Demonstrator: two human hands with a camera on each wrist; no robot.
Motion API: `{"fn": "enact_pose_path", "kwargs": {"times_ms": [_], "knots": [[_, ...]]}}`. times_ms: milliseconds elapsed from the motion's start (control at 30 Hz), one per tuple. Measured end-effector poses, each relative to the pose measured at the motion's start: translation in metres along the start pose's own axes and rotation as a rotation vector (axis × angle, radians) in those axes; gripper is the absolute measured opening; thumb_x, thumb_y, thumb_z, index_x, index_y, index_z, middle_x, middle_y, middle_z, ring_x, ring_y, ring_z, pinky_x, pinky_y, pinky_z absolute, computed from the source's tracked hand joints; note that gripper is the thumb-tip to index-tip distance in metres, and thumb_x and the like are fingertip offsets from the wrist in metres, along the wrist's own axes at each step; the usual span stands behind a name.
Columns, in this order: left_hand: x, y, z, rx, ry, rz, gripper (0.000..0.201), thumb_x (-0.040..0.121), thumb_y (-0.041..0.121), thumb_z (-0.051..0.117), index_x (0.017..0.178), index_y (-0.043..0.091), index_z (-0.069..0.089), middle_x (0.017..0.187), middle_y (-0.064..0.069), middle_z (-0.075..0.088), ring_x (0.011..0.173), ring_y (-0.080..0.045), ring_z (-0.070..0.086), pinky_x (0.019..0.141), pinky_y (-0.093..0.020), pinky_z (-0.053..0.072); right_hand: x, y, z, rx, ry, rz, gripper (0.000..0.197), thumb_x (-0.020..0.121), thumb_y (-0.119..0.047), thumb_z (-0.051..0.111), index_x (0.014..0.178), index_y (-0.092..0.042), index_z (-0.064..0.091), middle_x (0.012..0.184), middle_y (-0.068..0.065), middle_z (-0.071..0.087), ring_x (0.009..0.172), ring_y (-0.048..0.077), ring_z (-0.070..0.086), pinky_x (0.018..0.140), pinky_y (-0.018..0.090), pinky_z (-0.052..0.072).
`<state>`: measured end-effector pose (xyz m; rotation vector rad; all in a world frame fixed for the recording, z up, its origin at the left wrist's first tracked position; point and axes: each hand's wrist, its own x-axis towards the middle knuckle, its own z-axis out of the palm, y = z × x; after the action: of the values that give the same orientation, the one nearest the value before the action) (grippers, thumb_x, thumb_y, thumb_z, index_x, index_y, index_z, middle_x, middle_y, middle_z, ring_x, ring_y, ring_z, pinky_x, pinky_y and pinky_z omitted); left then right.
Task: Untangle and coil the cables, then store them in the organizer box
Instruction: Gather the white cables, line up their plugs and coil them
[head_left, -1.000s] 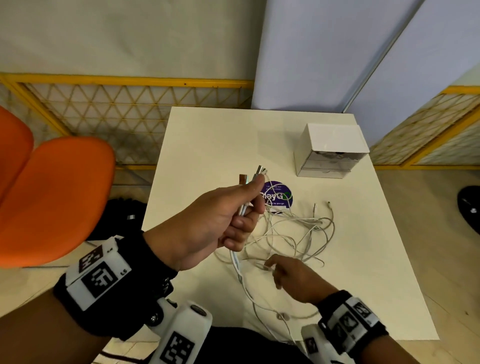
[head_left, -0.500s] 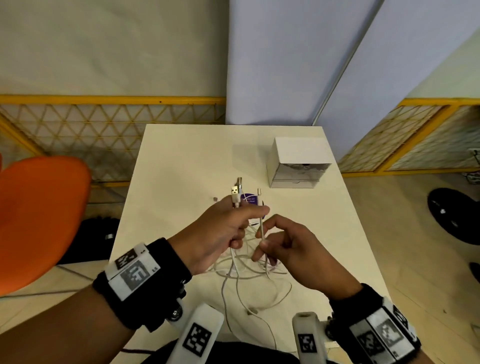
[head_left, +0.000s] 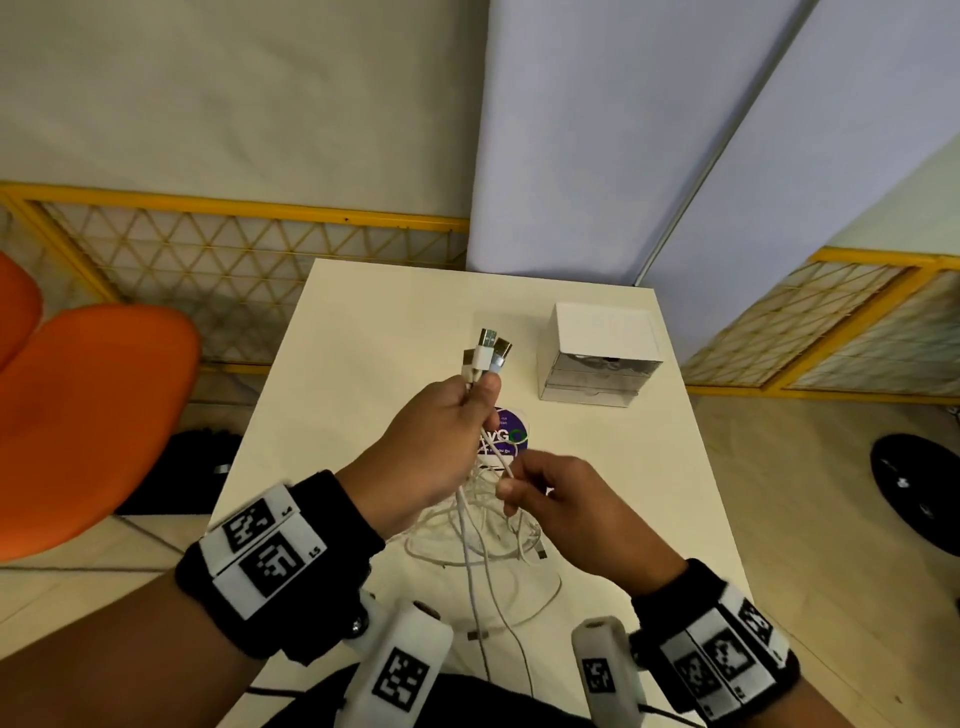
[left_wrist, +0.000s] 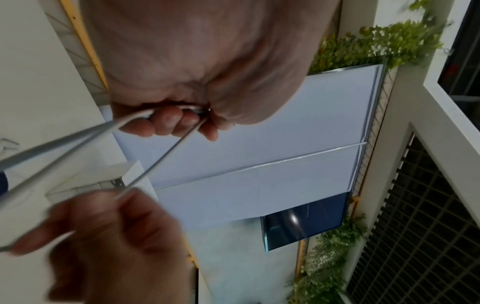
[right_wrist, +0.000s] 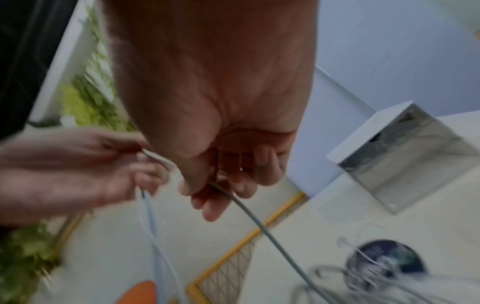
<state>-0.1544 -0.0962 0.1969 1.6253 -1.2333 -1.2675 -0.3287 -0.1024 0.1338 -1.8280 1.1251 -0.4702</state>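
Your left hand (head_left: 431, 441) grips the cables (head_left: 485, 530) below their plugs; your right hand (head_left: 566, 514) pinches one strand, both nearer you than the organizer box (head_left: 602, 353).

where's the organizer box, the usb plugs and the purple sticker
organizer box (head_left: 602, 332): head view, on its white top face.
usb plugs (head_left: 489, 349): head view, on the bunch of connectors sticking up above the left hand (head_left: 431, 441).
purple sticker (head_left: 511, 434): head view, on the part showing right of the cables.
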Motion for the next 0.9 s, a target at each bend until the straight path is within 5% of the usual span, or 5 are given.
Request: {"fn": "enact_pose_path", "kwargs": {"times_ms": [233,333,433,633,900], "knots": [[-0.023,0.015,-0.001,-0.253,-0.099,0.001,0.044,0.104,0.039,0.042,0.07,0.012,0.046,0.068,-0.007,0.058,0.076,-0.029,0.06,0.098,-0.055,0.049,-0.007,0.101,0.028,-0.082,-0.101,0.108,0.024,0.101,-0.02,0.053,0.084,-0.011,0.068,0.074,-0.004,0.067,0.064,0.008,0.059,0.068,0.026,0.048],[-0.031,0.024,-0.003,-0.42,-0.164,0.007,0.041,0.102,0.038,0.044,0.071,0.01,0.042,0.061,-0.004,0.037,0.059,-0.022,0.042,0.076,-0.05,0.053,-0.008,0.142,0.041,-0.155,-0.128,0.197,0.025,0.101,-0.02,0.054,0.086,-0.005,0.067,0.067,-0.007,0.062,0.065,0.004,0.059,0.073,0.033,0.049],[-0.032,0.034,-0.009,-0.488,-0.168,0.006,0.039,0.1,0.038,0.047,0.072,0.011,0.042,0.062,-0.001,0.027,0.054,-0.015,0.026,0.058,-0.033,0.033,-0.006,0.16,0.051,-0.221,-0.138,0.248,0.031,0.102,-0.026,0.051,0.089,-0.002,0.066,0.075,0.007,0.067,0.072,0.018,0.062,0.076,0.04,0.049],[-0.026,0.032,-0.019,-0.266,-0.198,-0.04,0.031,0.095,0.029,0.064,0.071,0.012,0.053,0.051,0.003,0.024,0.047,-0.014,0.019,0.049,-0.028,0.019,0.013,0.124,0.032,-0.265,-0.025,0.094,0.027,0.103,-0.021,0.05,0.087,-0.008,0.067,0.082,-0.008,0.074,0.064,-0.011,0.057,0.066,0.02,0.04],[-0.024,0.006,0.001,-0.216,-0.15,-0.146,0.018,0.091,0.029,0.072,0.082,0.013,0.072,0.048,0.007,0.025,0.048,-0.014,0.015,0.048,-0.025,0.013,0.016,0.029,-0.017,-0.26,0.127,-0.206,0.031,0.102,-0.033,0.05,0.075,-0.021,0.061,0.05,-0.009,0.047,0.049,0.014,0.045,0.055,0.034,0.038]]}}
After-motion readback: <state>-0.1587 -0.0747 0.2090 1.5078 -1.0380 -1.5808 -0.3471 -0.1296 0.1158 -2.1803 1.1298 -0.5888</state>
